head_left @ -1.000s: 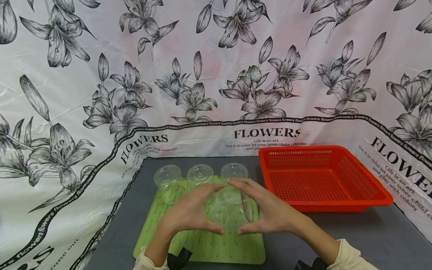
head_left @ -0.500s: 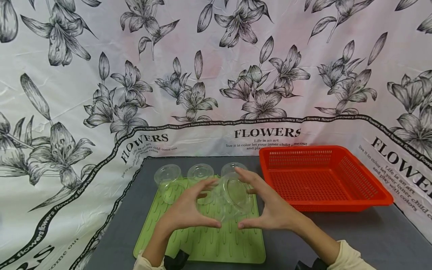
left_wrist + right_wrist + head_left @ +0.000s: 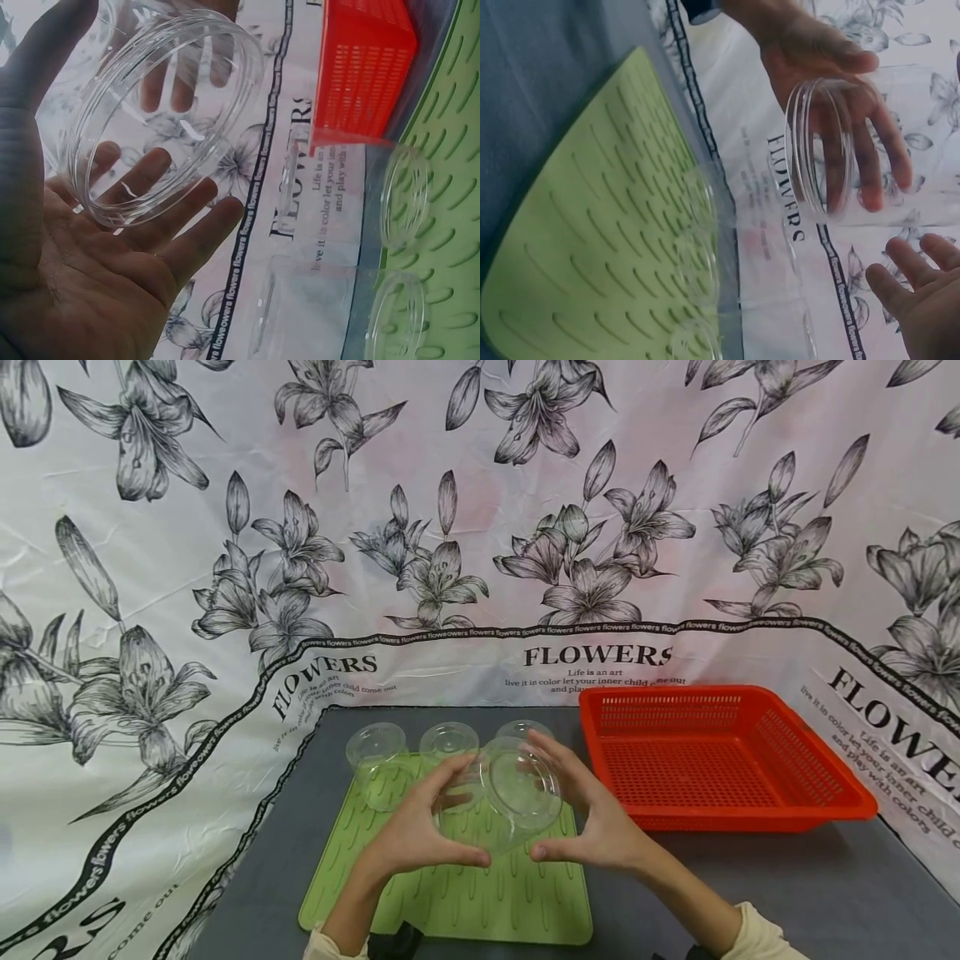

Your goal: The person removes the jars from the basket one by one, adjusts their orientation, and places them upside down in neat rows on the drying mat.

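A clear jar point(image 3: 517, 793) is raised above the green mat, tilted with one round end facing the right hand. My left hand point(image 3: 408, 835) holds it, thumb on the near side and fingers behind, seen through the clear wall in the right wrist view. My right hand point(image 3: 600, 827) cups the jar's other side, its fingers overlapping the round end and its thumb low near the edge. Close to the jar, the right fingertips point(image 3: 900, 277) are spread. Thick rings circle one end of the held jar point(image 3: 165, 112).
Three similar clear jars, left point(image 3: 377, 747), middle point(image 3: 448, 742) and right point(image 3: 525, 728), stand along the back of the ridged green mat point(image 3: 495, 902). A red perforated basket point(image 3: 720, 810) sits to the right on the grey table. A flower-printed curtain point(image 3: 420, 677) hangs behind.
The jar between the hands has turned so that its round end shows toward the right. Its far end has risen, and the right fingers have shifted around it. The standing jars stayed put.
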The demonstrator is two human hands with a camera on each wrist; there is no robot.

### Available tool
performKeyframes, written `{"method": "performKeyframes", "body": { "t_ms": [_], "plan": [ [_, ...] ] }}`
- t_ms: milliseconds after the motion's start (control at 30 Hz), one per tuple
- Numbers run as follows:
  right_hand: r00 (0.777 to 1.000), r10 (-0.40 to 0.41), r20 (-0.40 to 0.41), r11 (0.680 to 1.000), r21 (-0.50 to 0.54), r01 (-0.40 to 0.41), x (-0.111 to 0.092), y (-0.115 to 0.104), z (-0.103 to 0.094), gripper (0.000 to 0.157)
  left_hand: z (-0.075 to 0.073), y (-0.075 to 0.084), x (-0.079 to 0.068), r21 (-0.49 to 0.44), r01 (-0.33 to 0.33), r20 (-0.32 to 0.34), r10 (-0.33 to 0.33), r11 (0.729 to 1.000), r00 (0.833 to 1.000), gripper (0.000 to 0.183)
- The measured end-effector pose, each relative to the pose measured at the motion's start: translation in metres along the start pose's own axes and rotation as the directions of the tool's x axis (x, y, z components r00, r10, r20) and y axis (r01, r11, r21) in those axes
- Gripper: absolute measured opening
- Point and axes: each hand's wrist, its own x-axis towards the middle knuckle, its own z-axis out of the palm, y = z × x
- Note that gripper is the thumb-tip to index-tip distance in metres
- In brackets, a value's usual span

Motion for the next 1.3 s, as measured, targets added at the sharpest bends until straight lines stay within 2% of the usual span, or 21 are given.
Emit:
{"method": "performKeyframes", "body": {
  "t_ms": [267, 767, 1133, 1300],
  "plan": [
    [1.000, 0.001, 0.007, 0.984, 0.176, -0.002, 0.003, 0.002, 0.006, 0.110, 0.002, -0.003, 0.000, -0.070, -0.072, 0.023, 0.074, 0.995, 0.997, 0.110],
    [1.000, -0.008, -0.005, 0.964, 0.266, 0.009, 0.007, 0.002, 0.013, 0.104, 0.001, -0.002, 0.001, -0.120, -0.107, 0.036, 0.112, 0.987, 0.993, 0.110],
    [0.998, 0.043, -0.037, 0.972, 0.235, -0.033, 0.007, -0.001, 0.016, 0.102, 0.002, -0.005, -0.001, -0.107, -0.082, 0.033, 0.086, 0.991, 0.996, 0.111],
    [0.998, 0.044, -0.047, 0.974, 0.224, -0.032, 0.008, 0.002, 0.018, 0.101, -0.002, -0.008, -0.004, -0.058, -0.069, 0.019, 0.070, 0.996, 0.997, 0.113]
  ]
}}
